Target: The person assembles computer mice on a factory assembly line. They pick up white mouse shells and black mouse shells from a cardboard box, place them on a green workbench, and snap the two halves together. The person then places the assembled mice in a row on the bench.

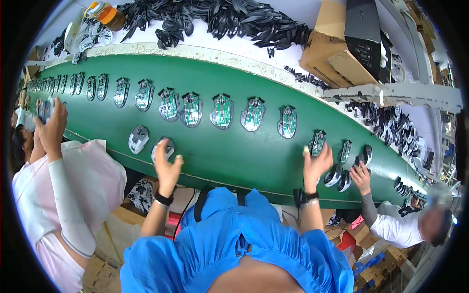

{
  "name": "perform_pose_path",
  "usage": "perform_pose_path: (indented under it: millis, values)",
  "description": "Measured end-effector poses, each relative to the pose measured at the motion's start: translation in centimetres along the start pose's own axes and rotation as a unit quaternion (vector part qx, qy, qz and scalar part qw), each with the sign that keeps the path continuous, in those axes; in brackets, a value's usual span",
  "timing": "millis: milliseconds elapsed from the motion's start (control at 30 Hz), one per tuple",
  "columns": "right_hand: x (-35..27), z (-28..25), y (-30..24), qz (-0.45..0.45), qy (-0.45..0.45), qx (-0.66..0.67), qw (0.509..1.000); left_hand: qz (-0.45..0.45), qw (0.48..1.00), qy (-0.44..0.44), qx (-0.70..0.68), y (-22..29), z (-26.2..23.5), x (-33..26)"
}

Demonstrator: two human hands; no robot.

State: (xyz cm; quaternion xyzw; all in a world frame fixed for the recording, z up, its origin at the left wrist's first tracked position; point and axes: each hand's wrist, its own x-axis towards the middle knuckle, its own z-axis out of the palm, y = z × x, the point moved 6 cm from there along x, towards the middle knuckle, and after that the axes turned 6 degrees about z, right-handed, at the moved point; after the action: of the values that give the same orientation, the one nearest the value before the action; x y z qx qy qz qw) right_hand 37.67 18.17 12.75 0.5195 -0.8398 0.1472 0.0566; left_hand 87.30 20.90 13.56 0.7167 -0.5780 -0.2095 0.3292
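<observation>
My left hand (167,168) reaches over a grey computer-mouse shell (169,149) on the green belt. Its thumb stands apart from the shell, and the fingers partly cover it. Another grey mouse shell (138,139) lies just to the left. On the right, my right hand (316,167) has thumb and fingers spread around the near end of a mouse base (318,140) with a green circuit board. Whether the fingertips touch that base I cannot tell. Several similar bases, among them one mouse base (287,122) close by, form a row along the belt.
Black plastic parts (234,19) are heaped on the far ledge, with an open cardboard box (325,53) to their right. A co-worker's hand (360,178) touches parts near my right hand. Another co-worker's hands (53,122) hold a part at far left. An orange-lidded jar (108,17) stands behind.
</observation>
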Motion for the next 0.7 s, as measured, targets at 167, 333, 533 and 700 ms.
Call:
perform_pose_path:
  millis: [167,333,533,700]
  values:
    - [15.6,6.5,-17.3,-0.299,-0.017,0.128,0.946,0.005,0.995,0.025,0.097,-3.5,-0.4,1.4]
    - [25.4,12.3,-24.6,-0.418,0.091,-0.089,0.899,-0.046,0.996,0.005,0.072,-6.0,0.1,1.2]
    - [25.2,11.1,-25.3,-0.556,0.073,-0.005,0.828,-0.025,0.991,-0.03,0.13,-5.5,0.1,0.3]
    - [20.3,7.8,-22.8,-0.207,-0.11,0.371,0.898,-0.036,0.997,0.003,0.064,-2.5,-0.5,0.4]
